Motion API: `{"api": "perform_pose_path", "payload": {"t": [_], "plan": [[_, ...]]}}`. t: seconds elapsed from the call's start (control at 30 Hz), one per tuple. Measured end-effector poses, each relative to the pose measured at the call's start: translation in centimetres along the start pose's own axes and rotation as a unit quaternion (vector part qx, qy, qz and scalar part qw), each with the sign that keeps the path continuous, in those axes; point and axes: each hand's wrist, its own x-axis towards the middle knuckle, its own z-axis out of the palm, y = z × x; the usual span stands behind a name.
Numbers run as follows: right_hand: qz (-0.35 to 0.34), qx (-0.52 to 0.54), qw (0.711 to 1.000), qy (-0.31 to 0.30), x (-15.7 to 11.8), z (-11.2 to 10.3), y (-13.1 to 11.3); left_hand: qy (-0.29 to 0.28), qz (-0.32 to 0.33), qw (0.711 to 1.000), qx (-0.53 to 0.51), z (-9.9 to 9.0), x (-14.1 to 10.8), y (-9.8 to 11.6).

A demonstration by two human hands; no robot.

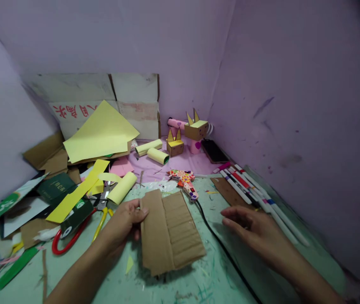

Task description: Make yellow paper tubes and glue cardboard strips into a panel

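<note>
"What is shown in the head view?"

"A brown, flat piece of ridged cardboard (180,236) is held at the middle, over the pale green worktop (129,287). Its left edge is pinched between the thumb and fingers of the left hand (127,221); whether its lower edge is rested on the surface cannot be told."

"And the right hand (252,228)?"

"Nothing is held there. The fingers are loosely curled, with the thumb parted from them, near the white-barrelled markers (251,190)."

"How is the cardboard best handled?"

"It is best gripped lightly, so that the ridges are not crushed, and its free right edge is best steadied too. The nozzle of the floral-patterned glue gun (184,180) is best treated as hot, and its black cord (218,241) is best left unsnagged."
</note>
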Motion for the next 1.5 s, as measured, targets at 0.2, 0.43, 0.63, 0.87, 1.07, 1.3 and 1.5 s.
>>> {"api": "perform_pose_path", "payload": {"t": [0.2, 0.43, 0.63, 0.87, 1.07, 1.3, 1.5], "plan": [[-0.001, -0.020, 0.999, -0.047, -1.9, 0.5, -1.0, -0.054, -0.018, 0.998, 0.010, -0.9, -0.1, 0.0], [0.057, -0.110, 0.977, -0.174, -4.7, 1.8, -2.8, -0.082, -0.046, 0.995, 0.038, -0.9, -0.3, 0.1], [0.038, -0.099, 0.982, -0.157, -4.5, 1.0, -2.1, -0.053, -0.021, 0.998, 0.010, -1.2, 0.4, -0.6], [0.042, -0.066, 0.980, -0.183, -4.8, 1.2, -1.8, -0.040, -0.011, 0.999, 0.002, -1.4, 1.0, -0.8], [0.057, 0.193, 0.972, -0.120, -3.1, 3.0, -2.9, -0.035, -0.010, 0.999, -0.003, -1.2, 1.0, -0.7], [0.094, 0.396, 0.887, -0.219, 1.1, 7.0, -4.9, -0.014, -0.002, 1.000, 0.017, -0.8, 0.3, 0.1], [0.137, 0.409, 0.885, -0.174, 2.1, 8.3, -4.3, 0.093, 0.048, 0.988, 0.110, -1.4, 0.3, 0.6]]}}
